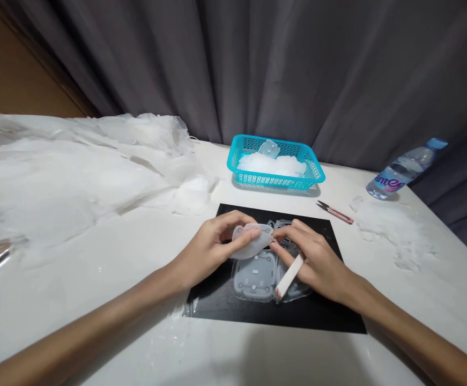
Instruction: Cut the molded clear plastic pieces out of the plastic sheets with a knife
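Note:
My left hand (221, 241) grips a translucent, rounded silicone-like piece (251, 245) between thumb and fingers, tilted above a black mat (213, 303). At the piece's right edge, the thumb and forefinger of my right hand (313, 254) pinch together. That hand also keeps a white stick-like handle (290, 277) tucked in it, pointing down toward me with a reddish mark near its end; whether it has a blade is hidden. Flat on the mat under my hands lie several similar clear moulded pieces (254, 274) with ragged rims, partly covered by my hands.
Behind the mat stands a turquoise basket (275, 182) holding white, translucent pieces. Pink-handled thread snips (335, 213) lie to the right, near clear scraps (398, 230) and a water bottle (404, 169). A large heap of whitish sheets (76, 171) covers the left side. A grey curtain hangs behind.

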Motion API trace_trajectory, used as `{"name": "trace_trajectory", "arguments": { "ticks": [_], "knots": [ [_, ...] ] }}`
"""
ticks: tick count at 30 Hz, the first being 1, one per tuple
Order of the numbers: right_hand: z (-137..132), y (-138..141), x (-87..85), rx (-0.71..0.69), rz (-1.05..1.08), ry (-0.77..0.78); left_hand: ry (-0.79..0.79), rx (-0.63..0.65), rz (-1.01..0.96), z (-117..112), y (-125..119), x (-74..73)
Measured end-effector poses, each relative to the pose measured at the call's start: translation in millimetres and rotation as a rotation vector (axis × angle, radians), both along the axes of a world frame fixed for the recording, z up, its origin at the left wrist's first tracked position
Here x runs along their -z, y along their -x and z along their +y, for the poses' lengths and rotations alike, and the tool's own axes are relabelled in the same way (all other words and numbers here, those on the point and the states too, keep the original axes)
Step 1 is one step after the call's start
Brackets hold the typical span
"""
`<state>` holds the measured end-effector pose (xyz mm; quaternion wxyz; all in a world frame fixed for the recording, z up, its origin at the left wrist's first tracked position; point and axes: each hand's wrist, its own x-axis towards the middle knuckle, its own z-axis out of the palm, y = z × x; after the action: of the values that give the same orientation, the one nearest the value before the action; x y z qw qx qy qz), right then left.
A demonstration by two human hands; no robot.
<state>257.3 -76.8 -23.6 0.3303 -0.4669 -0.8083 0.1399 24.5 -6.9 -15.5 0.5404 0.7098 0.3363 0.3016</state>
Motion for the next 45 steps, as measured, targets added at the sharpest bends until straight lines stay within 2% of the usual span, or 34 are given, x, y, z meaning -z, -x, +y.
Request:
{"name": "trace_trajectory", "arguments": {
  "ticks": [3, 6, 12, 16, 23, 27, 29, 32, 35, 40, 42, 45],
  "knots": [
    [-0.4, 0.9, 0.9, 0.011, -0.004, -0.023, -0.085, -0.05, 0.038, -1.1, 0.1, 0.0],
    [-0.6, 1.0, 1.6, 0.021, -0.001, -0.032, -0.089, -0.059, 0.056, -2.0, -1.3, -0.5],
    [-2.3, 3.9, -1.1, -0.01, 0.0, -0.052, -0.083, 0.039, 0.134, -5.2, -3.7, -0.8],
    [-3.3, 3.1, -2.2, -0.016, -0.046, -0.062, -0.011, 0.07, 0.154, -4.1, -3.2, 1.0],
    [-1.8, 4.1, -0.2, -0.017, -0.219, -0.227, -0.03, 0.064, 0.185, -6.9, -3.3, 0.8],
    [-2.5, 5.6, 3.3, -0.002, -0.396, -0.347, -0.017, 0.069, 0.202, -7.5, -4.9, 6.7],
    [-4.1, 5.6, 5.4, -0.025, -0.491, -0.448, 0.031, -0.05, 0.133, 3.4, -2.5, 12.1],
    [-5.8, 5.8, 8.7, -0.03, -0.543, -0.532, 0.152, -0.419, -0.005, 29.4, 5.3, 18.8],
    [-4.0, 5.9, 11.9, 0.073, -0.446, -0.44, 0.206, -0.354, -0.01, 44.1, 10.9, 18.4],
    [2.6, 2.2, 12.6, 0.195, -0.225, -0.094, 0.297, -0.086, -0.044, 28.3, 6.0, 6.9],
    [4.0, 0.8, 10.0, 0.211, -0.157, -0.031, 0.358, -0.026, -0.082, 21.9, 3.5, 4.7],
    [3.1, 2.1, 5.2, 0.196, -0.042, -0.014, 0.388, 0.002, -0.128, 19.5, 2.0, 6.1]
  ]
}}
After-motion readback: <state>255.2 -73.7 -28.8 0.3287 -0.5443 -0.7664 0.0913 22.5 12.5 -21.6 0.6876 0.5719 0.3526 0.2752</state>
